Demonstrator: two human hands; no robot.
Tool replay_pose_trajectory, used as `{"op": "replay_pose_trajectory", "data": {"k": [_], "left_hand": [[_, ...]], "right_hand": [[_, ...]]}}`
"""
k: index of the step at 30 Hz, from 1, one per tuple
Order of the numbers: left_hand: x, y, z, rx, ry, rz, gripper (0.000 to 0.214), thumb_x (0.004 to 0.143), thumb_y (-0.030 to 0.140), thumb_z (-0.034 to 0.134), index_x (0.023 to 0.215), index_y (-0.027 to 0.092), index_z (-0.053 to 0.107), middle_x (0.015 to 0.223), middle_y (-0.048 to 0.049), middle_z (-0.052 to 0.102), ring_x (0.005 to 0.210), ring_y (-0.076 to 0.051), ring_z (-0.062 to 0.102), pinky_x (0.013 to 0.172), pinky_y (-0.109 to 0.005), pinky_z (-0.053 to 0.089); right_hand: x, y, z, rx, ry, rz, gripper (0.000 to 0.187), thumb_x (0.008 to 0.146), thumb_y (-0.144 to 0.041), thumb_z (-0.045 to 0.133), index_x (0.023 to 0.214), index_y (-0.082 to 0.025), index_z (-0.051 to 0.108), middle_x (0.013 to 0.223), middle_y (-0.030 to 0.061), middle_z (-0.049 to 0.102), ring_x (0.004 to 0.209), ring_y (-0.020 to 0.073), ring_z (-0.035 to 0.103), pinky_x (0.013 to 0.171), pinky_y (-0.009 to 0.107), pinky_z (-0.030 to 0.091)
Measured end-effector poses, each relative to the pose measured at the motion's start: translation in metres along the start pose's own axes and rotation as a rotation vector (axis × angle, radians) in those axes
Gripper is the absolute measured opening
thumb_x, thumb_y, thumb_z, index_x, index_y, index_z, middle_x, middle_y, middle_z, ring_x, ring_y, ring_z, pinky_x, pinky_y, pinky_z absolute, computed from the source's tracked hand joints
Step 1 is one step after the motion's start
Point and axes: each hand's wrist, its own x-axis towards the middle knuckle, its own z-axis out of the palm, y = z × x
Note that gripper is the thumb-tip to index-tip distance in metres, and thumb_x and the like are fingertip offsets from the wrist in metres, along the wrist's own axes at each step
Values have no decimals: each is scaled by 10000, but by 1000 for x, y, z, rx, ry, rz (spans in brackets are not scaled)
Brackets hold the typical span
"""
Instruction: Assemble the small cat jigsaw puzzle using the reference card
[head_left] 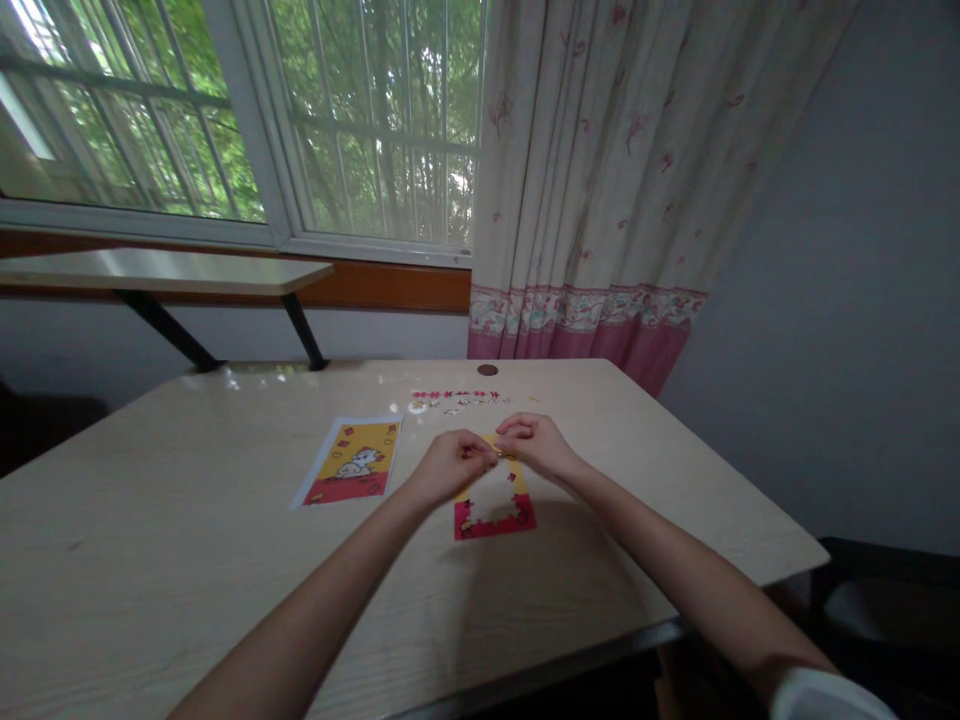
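A partly assembled jigsaw puzzle (495,529) lies on the table, its yellow and red border framing a bare middle. Over its far end, my left hand (454,464) and my right hand (541,446) come together with fingers pinched. A small yellowish jigsaw piece (500,454) shows at the fingertips of my right hand. Whatever my left fingers pinch is hidden by them. Beyond my hands, loose jigsaw pieces (457,394) are laid out in rows, some red, others pale. To the left is a printed reference picture (354,462) of a white animal on yellow and red.
The pale wooden table (187,560) has its near edge at the lower right. A raised shelf (165,270) on black supports stands at the back left. A dark round disc (487,370) sits by the far edge, before the curtain (585,200) and a barred window.
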Motion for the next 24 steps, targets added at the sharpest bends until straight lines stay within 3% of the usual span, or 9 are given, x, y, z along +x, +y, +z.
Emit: {"op": "replay_pose_trajectory", "data": {"k": [5,9,13,19,24], "left_hand": [[3,-6,2,-86,27,7,185,704,283,618,743,123,700,720,-70,692,656,-157,596,642,-275,451],[7,-15,1,-181,89,20,137,713,250,589,717,148,680,722,-44,689,657,-139,588,646,-261,456],[9,-16,-2,-211,110,4,120,706,256,595,696,159,664,710,-29,681,637,-130,573,636,-256,457],[9,-14,-2,-150,72,36,128,720,251,584,704,158,671,715,-22,688,669,-139,587,676,-269,461],[8,-20,-10,41,107,127,204,748,306,607,852,159,703,861,-66,695,801,-181,605,760,-318,467]], "right_hand": [[-4,-3,3,-170,58,-83,292,659,-389,728,792,-135,673,691,41,671,607,124,591,589,245,451],[-14,-15,-4,-553,154,-366,192,790,-326,641,903,-185,704,864,62,691,769,151,602,726,282,457],[-21,-22,-10,-844,123,-597,220,806,-329,657,990,-214,696,908,66,669,874,178,580,819,318,420],[-24,-23,-10,-1032,119,-632,230,850,-382,599,979,-220,700,896,70,645,881,190,556,821,332,372],[-24,-24,-17,-1067,137,-667,238,859,-392,585,978,-222,702,873,70,647,865,191,554,824,334,358]]}}
